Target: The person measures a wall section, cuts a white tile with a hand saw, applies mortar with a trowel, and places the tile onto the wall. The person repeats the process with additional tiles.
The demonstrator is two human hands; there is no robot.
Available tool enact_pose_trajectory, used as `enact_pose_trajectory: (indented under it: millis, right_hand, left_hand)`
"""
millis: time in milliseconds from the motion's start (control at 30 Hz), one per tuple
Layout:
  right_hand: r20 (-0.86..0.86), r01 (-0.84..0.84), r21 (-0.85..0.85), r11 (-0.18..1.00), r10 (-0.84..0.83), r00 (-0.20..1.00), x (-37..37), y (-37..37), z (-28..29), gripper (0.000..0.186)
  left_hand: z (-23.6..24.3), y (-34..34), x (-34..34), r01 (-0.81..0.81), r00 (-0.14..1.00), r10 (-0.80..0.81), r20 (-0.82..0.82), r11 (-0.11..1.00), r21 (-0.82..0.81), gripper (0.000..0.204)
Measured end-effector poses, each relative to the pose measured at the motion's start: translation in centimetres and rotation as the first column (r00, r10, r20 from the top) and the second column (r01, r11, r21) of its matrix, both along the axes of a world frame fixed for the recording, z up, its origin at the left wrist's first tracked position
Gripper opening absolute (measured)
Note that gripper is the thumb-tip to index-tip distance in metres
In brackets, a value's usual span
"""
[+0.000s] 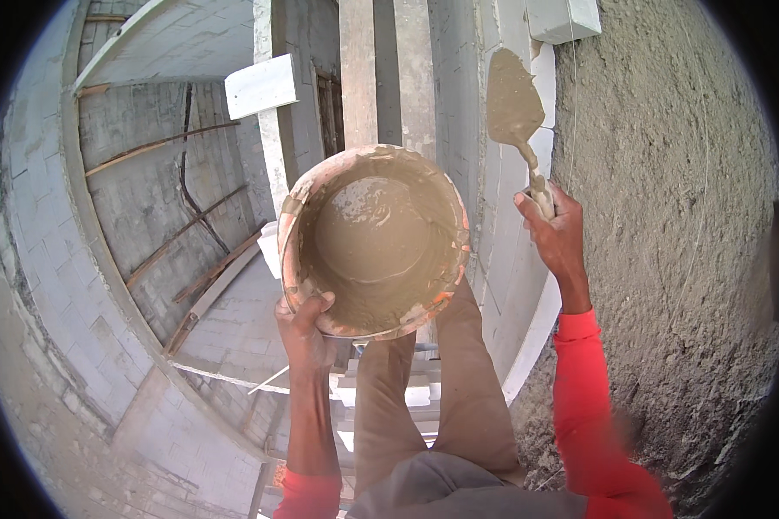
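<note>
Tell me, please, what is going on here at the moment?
A person is holding a bucket of wet grey-brown mix, the left hand at its near left rim with the thumb over the edge. The right hand holds a trowel by its handle, off to the right of the bucket and not touching it. Its blade is coated with mix and points away from the person.

No text, labels, brands, numbers or signs can be read anywhere in the frame.
</note>
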State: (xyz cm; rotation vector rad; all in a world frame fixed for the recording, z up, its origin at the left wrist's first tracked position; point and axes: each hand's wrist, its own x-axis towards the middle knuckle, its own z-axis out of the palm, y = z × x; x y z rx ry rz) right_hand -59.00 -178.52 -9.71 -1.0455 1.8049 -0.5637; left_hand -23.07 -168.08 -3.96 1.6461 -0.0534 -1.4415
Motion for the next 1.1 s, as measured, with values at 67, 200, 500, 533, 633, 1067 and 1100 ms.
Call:
enact_pose_trajectory:
  millis: [67, 200, 500, 533, 633, 1067, 1100]
  right_hand:
    - [-0.185, -0.257, 0.007, 0.966, 0.254, 0.949, 0.4, -0.2, 5.0, 0.023]
    - [-0.610, -0.665, -0.103, 0.740, 0.481, 0.630, 1.3, -2.3, 9.8, 0.029]
    - [-0.502, -0.758, 0.257, 0.600, 0.753, 0.426, 5.7, -2.0, 5.7, 0.027]
    - [-0.443, -0.724, 0.257, 0.640, 0.744, 0.500, 5.7, -1.5, 5.2, 0.026]
    - [-0.176, -0.548, 0.335, 0.766, 0.622, 0.763, 4.6, 0.8, 4.7, 0.027]
    - [0.296, 0.419, 0.333, 0.844, -0.516, 0.804, -3.3, 7.0, 1.2, 0.012]
    - [0.286, 0.470, 0.298, 0.831, -0.548, 0.787, -4.3, 6.4, 0.7, 0.012]
  left_hand:
    - [-0.3, -1.1, 0.0, 0.014, 1.000, -0.013, 0.004, 1.000, -0.017, 0.042]
    - [-1.0, -3.3, -0.5, 0.028, 0.999, -0.026, 0.036, 0.998, -0.051, 0.016]
    - [-2.2, -5.2, -2.0, 0.201, 0.969, -0.192, 0.155, 0.978, -0.047, 0.011]
    - [-2.3, -5.3, -2.1, 0.214, 0.958, -0.213, 0.191, 0.977, 0.014, 0.010]
    - [-2.6, -5.7, -2.4, 0.249, 0.938, -0.254, 0.237, 0.967, 0.051, 0.010]
    - [-4.0, -7.8, -5.5, 0.066, 0.995, -0.060, 0.075, 0.995, -0.071, 0.013]
    - [-3.9, -7.7, -5.4, 0.066, 0.995, -0.061, 0.079, 0.996, -0.066, 0.012]
